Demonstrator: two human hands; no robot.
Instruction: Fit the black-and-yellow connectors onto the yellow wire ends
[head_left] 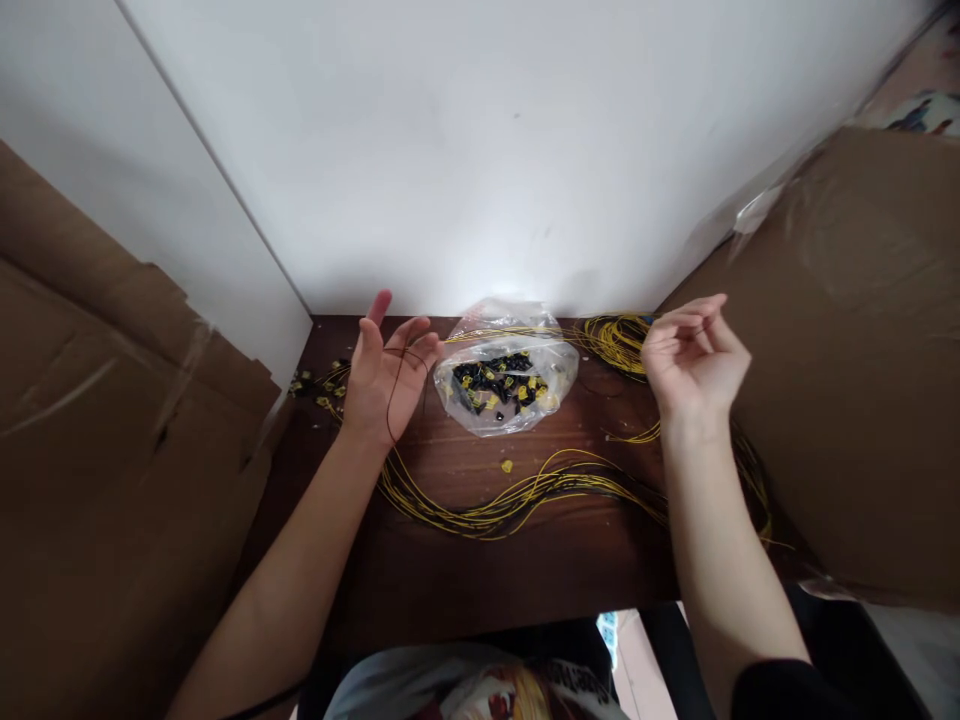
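My left hand (pixel 390 385) is raised palm up over the left part of the table, its fingers apart, with a thin dark wire (pixel 397 400) looped across the palm and fingers. My right hand (pixel 697 355) is at the right with fingertips and thumb brought together; whatever they pinch, if anything, is too small to see. Between the hands lies a clear plastic bag (pixel 555 400) holding black and yellow small parts (pixel 487 380). A bundle of yellow and black wires (pixel 495 510) curves across the table in front of it.
A coil of yellow wire (pixel 615 345) lies behind my right hand. Small connectors (pixel 326 385) sit at the left edge. One yellow piece (pixel 507 466) is on the dark table (pixel 450 590). Cardboard walls (pixel 855 400) flank both sides, with a white wall (pixel 480 150) behind.
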